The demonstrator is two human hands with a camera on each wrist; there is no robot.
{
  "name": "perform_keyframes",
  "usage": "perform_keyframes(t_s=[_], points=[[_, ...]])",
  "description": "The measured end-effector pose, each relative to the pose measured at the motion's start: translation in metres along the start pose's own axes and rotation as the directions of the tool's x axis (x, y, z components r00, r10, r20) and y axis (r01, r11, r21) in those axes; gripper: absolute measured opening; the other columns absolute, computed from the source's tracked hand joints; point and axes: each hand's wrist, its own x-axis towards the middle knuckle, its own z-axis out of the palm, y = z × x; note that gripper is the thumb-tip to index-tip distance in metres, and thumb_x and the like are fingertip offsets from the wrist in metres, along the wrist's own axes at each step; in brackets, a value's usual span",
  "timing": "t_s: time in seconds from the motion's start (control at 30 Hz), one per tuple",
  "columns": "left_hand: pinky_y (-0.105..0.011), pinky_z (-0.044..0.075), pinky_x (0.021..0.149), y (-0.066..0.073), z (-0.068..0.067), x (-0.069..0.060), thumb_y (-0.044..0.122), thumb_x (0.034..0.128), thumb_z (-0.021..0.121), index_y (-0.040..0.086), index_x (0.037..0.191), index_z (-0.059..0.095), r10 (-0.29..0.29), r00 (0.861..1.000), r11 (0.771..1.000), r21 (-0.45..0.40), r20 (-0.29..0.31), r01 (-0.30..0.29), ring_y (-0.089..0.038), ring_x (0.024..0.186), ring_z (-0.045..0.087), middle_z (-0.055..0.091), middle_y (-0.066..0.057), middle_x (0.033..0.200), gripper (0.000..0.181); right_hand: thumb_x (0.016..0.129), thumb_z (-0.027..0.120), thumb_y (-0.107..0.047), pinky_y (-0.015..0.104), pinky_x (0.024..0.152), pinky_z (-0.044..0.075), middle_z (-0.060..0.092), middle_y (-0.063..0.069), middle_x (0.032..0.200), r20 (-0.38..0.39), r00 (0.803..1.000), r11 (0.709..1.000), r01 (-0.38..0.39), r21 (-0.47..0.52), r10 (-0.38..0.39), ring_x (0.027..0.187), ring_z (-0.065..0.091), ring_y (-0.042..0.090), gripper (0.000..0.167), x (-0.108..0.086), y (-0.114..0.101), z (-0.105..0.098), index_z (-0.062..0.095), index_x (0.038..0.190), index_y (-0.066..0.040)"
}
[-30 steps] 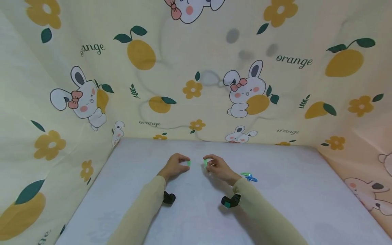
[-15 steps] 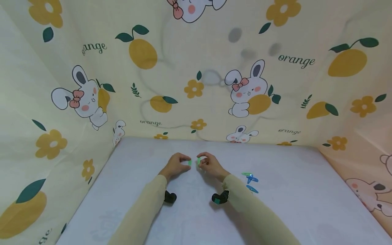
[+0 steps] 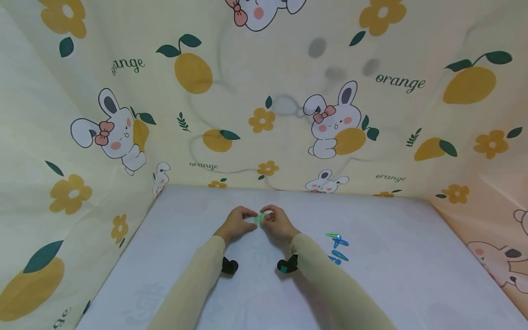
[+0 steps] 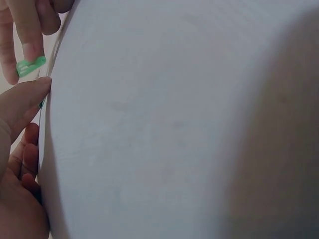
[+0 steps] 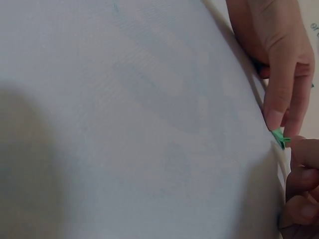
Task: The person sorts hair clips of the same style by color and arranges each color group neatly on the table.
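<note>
White table (image 3: 392, 275): my left hand (image 3: 237, 222) pinches one green clip (image 3: 255, 220), my right hand (image 3: 281, 224) a second clip (image 4: 30, 66) just beside it

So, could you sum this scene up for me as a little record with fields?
Left hand: pinches a green hair clip
Right hand: pinches another green hair clip
Held clips: close together; cannot tell whether touching
Lying loose: a green clip and several blue clips, right of the right hand
Surface: pale tabletop
Backdrop: rabbit-and-fruit print
</note>
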Motion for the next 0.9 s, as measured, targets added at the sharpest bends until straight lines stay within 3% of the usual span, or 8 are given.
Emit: perform_keyframes(t_s=[0.33,0.67,0.77,0.9], points=[[-0.052,0.038,0.114,-0.0011,0.0002,-0.001,0.012,0.0862,0.079,0.012,0.12,0.071,0.023,1.0,1.0,0.007,0.005,-0.024,-0.032,0.131,0.051,0.059,-0.012,0.132,0.034,0.091,0.06,0.005,0.024,0.072,0.047,0.063,0.009,0.093,-0.024,0.997,0.983,-0.071,-0.169,0.068,0.08,0.057,0.015,0.037,0.0052,0.0014,0.005,0.061,0.128,-0.002],[-0.052,0.038,0.114,-0.0014,-0.0011,0.0006,0.013,0.0866,0.079,0.013,0.12,0.07,0.022,1.0,1.0,0.005,0.015,-0.022,-0.031,0.131,0.051,0.058,-0.011,0.134,0.035,0.092,0.064,-0.002,0.024,0.068,0.044,0.065,0.01,0.104,-0.042,0.995,0.961,-0.094,-0.261,0.086,0.079,0.054,0.015,0.04,0.0062,-0.0022,0.0079,0.062,0.133,-0.002],[-0.052,0.038,0.114,-0.0003,-0.0015,0.0001,0.013,0.0865,0.079,0.014,0.12,0.07,0.009,1.0,1.0,0.003,0.01,-0.009,-0.031,0.131,0.051,0.058,-0.011,0.134,0.035,0.092,0.063,-0.003,0.027,0.072,0.046,0.065,0.011,0.107,-0.042,0.995,0.954,-0.1,-0.283,0.092,0.083,0.055,0.017,0.04,0.0073,-0.0034,0.0087,0.063,0.133,-0.002],[-0.052,0.038,0.115,0.0003,-0.0008,-0.0013,0.012,0.086,0.079,0.012,0.12,0.07,0.014,1.0,1.0,0.0,0.005,-0.014,-0.032,0.131,0.051,0.059,-0.012,0.134,0.035,0.091,0.065,-0.003,0.039,0.089,0.052,0.068,0.014,0.112,-0.06,0.995,0.94,-0.089,-0.329,0.073,0.097,0.061,0.023,0.035,0.0077,-0.0021,0.0091,0.068,0.125,-0.003]])
